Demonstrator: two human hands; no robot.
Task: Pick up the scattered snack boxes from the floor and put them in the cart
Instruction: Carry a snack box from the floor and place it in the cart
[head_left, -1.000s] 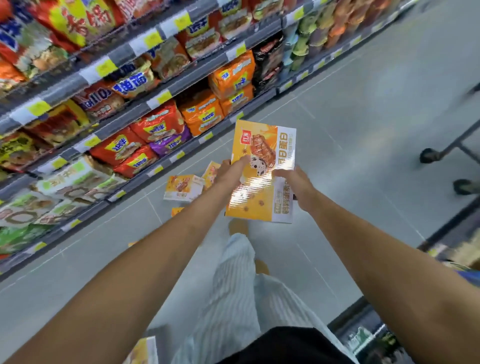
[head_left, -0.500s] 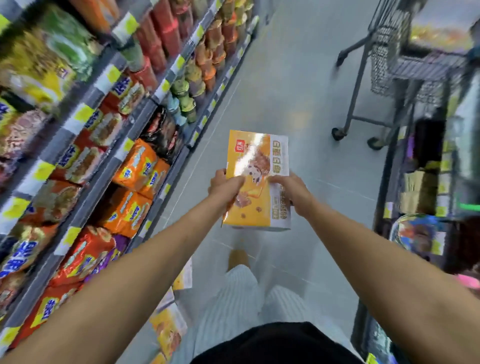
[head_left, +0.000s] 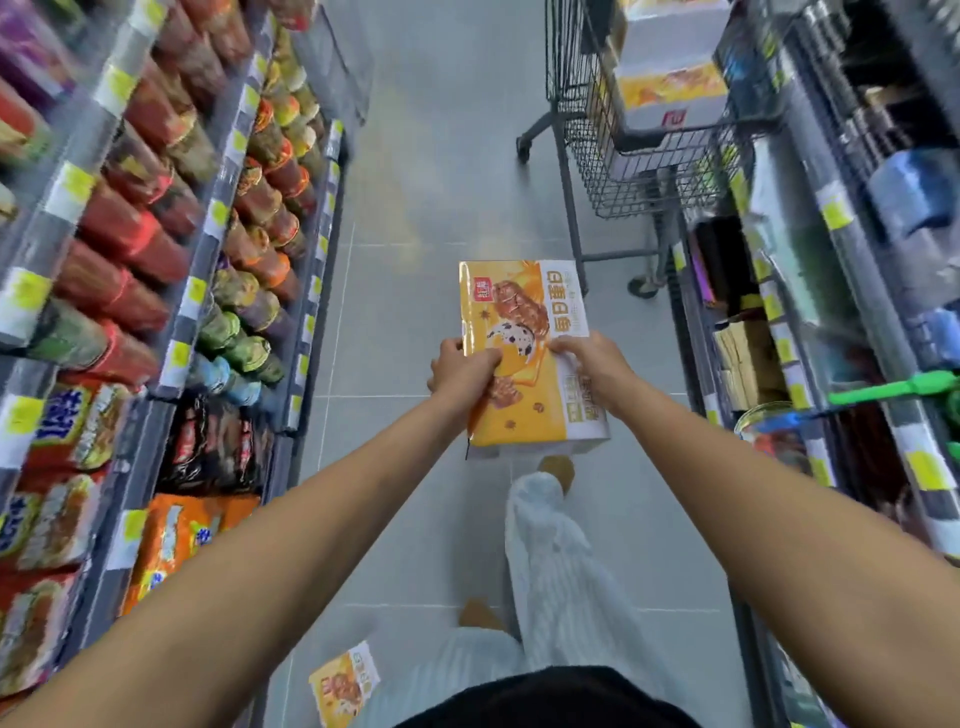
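Note:
I hold a yellow and white snack box (head_left: 524, 312) flat in front of me at the middle of the aisle. My left hand (head_left: 462, 371) grips its left edge and my right hand (head_left: 592, 364) grips its right edge, fingers curled over the top face. The wire shopping cart (head_left: 613, 150) stands ahead at the upper right, with several matching boxes (head_left: 670, 78) stacked inside. Another snack box (head_left: 345, 680) lies on the floor behind me, near my left leg.
Shelves of instant noodle cups and bags (head_left: 171, 260) line the left side. A shelf rack (head_left: 831, 260) with mixed goods and a green handle (head_left: 893, 389) sticking out runs along the right. Grey tiled floor (head_left: 441, 182) lies between me and the cart.
My view has swung from the left shelves toward the aisle and the cart, which now appears closer at the upper right. Both hands keep the same hold on the box.

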